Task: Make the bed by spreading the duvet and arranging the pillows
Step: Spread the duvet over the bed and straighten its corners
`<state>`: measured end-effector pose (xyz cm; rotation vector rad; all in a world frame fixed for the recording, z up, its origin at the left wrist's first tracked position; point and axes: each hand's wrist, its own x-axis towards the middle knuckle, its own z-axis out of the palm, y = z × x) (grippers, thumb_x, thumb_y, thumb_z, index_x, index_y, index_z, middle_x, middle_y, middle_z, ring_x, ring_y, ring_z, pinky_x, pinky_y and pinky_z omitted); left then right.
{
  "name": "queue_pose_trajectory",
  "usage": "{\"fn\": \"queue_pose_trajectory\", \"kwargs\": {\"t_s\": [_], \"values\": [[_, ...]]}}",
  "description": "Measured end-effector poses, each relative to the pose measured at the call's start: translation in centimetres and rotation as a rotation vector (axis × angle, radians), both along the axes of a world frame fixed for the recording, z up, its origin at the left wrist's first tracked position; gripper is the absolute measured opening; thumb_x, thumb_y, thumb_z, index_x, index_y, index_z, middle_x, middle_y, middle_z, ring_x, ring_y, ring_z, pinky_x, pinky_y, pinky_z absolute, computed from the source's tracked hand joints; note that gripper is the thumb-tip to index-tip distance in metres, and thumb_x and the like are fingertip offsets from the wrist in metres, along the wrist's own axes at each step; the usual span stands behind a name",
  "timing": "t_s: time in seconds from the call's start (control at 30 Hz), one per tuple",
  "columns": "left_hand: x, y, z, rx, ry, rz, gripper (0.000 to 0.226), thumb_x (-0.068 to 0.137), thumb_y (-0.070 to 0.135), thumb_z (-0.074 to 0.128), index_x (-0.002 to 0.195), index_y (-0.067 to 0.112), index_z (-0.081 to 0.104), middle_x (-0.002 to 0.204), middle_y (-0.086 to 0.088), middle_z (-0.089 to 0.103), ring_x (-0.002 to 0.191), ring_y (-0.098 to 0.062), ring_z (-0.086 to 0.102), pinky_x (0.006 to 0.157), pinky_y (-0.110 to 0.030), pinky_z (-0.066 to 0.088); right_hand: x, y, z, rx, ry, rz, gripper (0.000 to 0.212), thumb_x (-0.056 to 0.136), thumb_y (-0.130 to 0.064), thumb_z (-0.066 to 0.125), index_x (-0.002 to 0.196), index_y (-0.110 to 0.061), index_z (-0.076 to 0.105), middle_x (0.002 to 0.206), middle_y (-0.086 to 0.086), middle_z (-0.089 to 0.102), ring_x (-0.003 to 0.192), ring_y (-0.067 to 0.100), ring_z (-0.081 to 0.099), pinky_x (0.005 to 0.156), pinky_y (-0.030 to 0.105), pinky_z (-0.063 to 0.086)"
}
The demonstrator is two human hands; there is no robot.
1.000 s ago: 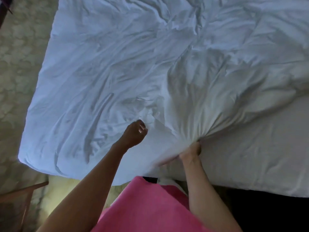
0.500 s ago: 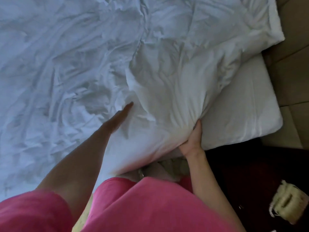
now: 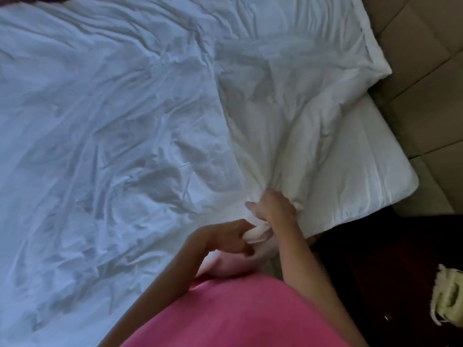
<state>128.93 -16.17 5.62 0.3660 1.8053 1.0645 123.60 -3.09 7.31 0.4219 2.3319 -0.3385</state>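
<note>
Both hands at the near edge of the crumpled white cotton duvet (image 3: 125, 146): my right hand (image 3: 274, 205) bunches its fabric; my left hand (image 3: 225, 237) pinches its hem just beside.

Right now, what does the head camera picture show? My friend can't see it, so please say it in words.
Two hands grip the near edge of a crumpled white duvet: the right hand bunches a fold and the left hand pinches the edge below it. Bare mattress shows at the right, by a tan padded headboard.
</note>
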Motion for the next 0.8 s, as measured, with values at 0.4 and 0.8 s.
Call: {"fn": "queue_pose_trajectory", "kwargs": {"t_s": [0.4,0.8], "values": [[-0.5,1.0,-0.6,0.035,-0.117,0.551,0.043,0.099,0.044,0.05,0.123,0.009,0.059,0.113,-0.013,0.068,0.098,-0.027,0.068,0.093,-0.042,0.053,4.2,6.8,1.7,-0.24,0.075,-0.122,0.048,0.1,-0.038,0.044,0.128,-0.001,0.057,0.125,0.019,0.062,0.114,0.035,0.058,0.099,0.039,0.046],[-5.0,14.3,-0.1,0.474,-0.572,1.303,0.045,0.088,0.002,0.062,0.132,0.006,0.052,0.125,-0.018,0.065,0.098,-0.031,0.068,0.068,-0.043,0.061,9.7,14.8,3.0,-0.317,-0.134,-0.053,0.052,0.096,-0.046,0.049,0.137,-0.016,0.05,0.131,0.007,0.059,0.12,0.027,0.056,0.102,0.037,0.044]]}}
